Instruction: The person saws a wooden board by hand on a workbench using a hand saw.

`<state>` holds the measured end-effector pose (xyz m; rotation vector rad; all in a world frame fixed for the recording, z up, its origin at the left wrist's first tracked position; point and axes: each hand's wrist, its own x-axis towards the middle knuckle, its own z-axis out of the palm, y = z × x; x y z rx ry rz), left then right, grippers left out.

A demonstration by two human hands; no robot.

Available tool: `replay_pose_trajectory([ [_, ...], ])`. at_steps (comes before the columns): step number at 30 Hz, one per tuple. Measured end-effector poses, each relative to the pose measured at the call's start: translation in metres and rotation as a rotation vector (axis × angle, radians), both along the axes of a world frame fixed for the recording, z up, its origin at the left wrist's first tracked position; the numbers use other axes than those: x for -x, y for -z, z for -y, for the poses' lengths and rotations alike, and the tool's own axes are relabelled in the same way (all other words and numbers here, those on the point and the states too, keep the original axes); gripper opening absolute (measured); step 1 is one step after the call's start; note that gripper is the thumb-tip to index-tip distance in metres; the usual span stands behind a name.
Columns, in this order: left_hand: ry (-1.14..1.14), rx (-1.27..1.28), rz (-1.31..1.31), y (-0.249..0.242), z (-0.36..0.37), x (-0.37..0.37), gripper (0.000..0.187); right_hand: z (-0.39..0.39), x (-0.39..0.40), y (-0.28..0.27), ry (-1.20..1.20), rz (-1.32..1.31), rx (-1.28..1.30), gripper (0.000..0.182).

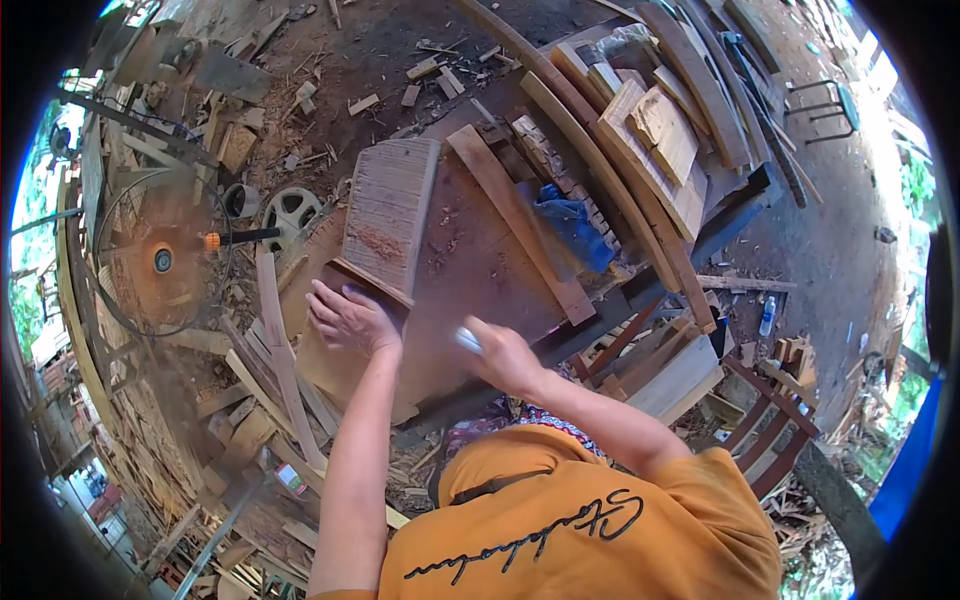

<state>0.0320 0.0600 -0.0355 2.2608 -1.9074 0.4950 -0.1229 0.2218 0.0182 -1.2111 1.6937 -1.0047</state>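
Note:
My left hand [352, 322] grips a short dark wooden piece [372, 283], its fingers over the near edge. That piece rests against the near end of a thick, weathered wood block [390, 205], which has reddish shavings on its top. To the right, my right hand [505, 358] is closed and apart from the wood, above the workbench [450, 270]. A small whitish thing shows at its fingers, too smeared by motion to name.
A long plank [520, 220] and a blue cloth [577, 228] lie right of the block. Beyond are stacked boards [655, 130]. A fan [163, 260] stands at the left, near a pale wheel [291, 212]. Wood scraps [440, 80] litter the ground.

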Motion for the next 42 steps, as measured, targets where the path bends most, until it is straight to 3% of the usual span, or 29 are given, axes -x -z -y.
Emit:
replay_pose_trajectory([
  [3, -0.003, -0.003, -0.005, 0.002, 0.002, 0.0, 0.051, -0.039, 0.015, -0.014, -0.057, 0.044, -0.184, 0.02],
  [8, 0.001, 0.002, 0.035, 0.004, -0.001, -0.003, 0.052, 0.024, -0.003, 0.016, -0.031, -0.033, -0.004, 0.021],
  [11, -0.017, -0.038, 0.02, 0.004, -0.001, -0.005, 0.052, 0.028, -0.006, 0.005, -0.023, -0.038, -0.012, 0.02],
  [14, 0.016, 0.02, 0.006, 0.006, 0.001, -0.006, 0.052, -0.028, 0.01, -0.011, -0.04, 0.023, -0.131, 0.018],
  [17, -0.004, -0.021, 0.022, 0.001, -0.001, -0.002, 0.052, -0.033, 0.01, -0.013, -0.024, 0.003, -0.143, 0.018],
  [20, -0.005, 0.001, 0.045, 0.003, -0.002, -0.003, 0.052, 0.027, -0.005, 0.016, -0.019, -0.04, 0.033, 0.018],
  [23, -0.032, -0.039, 0.021, 0.003, 0.0, -0.004, 0.052, 0.04, -0.014, 0.009, -0.016, -0.075, 0.011, 0.018],
  [29, 0.02, 0.006, 0.013, 0.001, -0.001, -0.003, 0.053, -0.035, 0.012, -0.014, -0.049, -0.03, -0.118, 0.018],
  [35, 0.001, 0.027, 0.019, 0.006, -0.001, -0.005, 0.052, 0.048, -0.015, 0.008, -0.032, -0.06, 0.012, 0.017],
  [42, 0.015, 0.016, 0.009, 0.0, -0.001, -0.001, 0.051, -0.035, 0.004, -0.011, -0.041, -0.009, -0.161, 0.018],
])
